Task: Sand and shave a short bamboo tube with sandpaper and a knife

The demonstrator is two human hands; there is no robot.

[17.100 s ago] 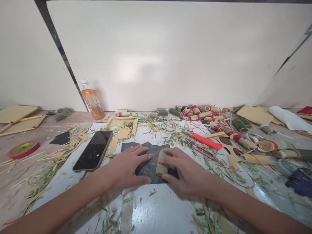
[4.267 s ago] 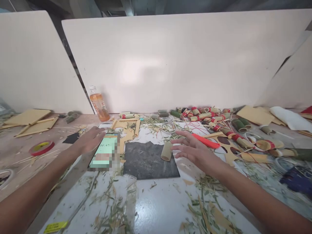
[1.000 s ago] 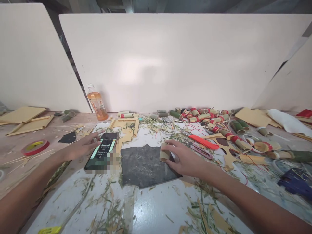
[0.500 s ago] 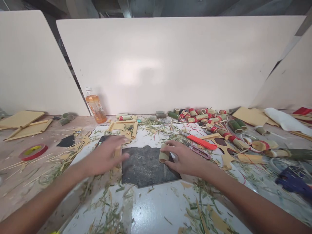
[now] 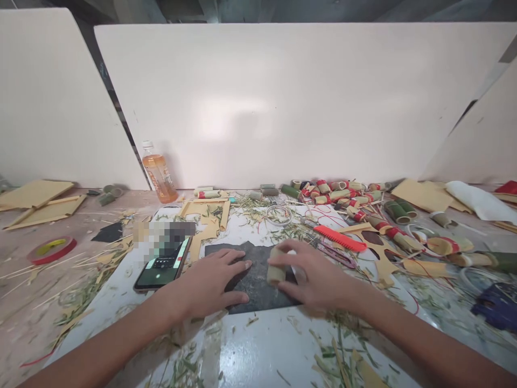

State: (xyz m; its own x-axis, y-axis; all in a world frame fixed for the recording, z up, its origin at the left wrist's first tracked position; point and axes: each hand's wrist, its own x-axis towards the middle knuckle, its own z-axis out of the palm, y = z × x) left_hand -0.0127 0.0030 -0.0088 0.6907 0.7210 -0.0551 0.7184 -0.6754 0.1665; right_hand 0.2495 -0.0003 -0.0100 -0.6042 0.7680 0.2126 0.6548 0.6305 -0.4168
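Observation:
A dark, rough-looking sheet (image 5: 254, 293), possibly sandpaper, lies flat on the white board (image 5: 250, 350). My left hand (image 5: 220, 277) rests on its left part, palm down with fingers spread, holding nothing. Between the thumb and fingers of my right hand (image 5: 301, 269) is a short bamboo tube (image 5: 276, 275), upright over the right part of the sheet. Whether its lower end presses on the sheet is hard to tell. Left of my left hand lies a phone (image 5: 161, 275) with its screen lit. A red comb-like tool (image 5: 340, 238) lies beyond my right hand.
Bamboo pieces with red wrapping (image 5: 339, 191) are heaped at the back right. An orange drink bottle (image 5: 160, 175) stands by the white partition (image 5: 291, 108). Red tape (image 5: 52, 250) lies at left, a blue tool (image 5: 496, 306) at right. Green shavings litter the board.
My left hand has come down and right onto the dark sheet, uncovering the phone. My right hand keeps hold of the bamboo tube, which now stands more upright. The view has shifted slightly.

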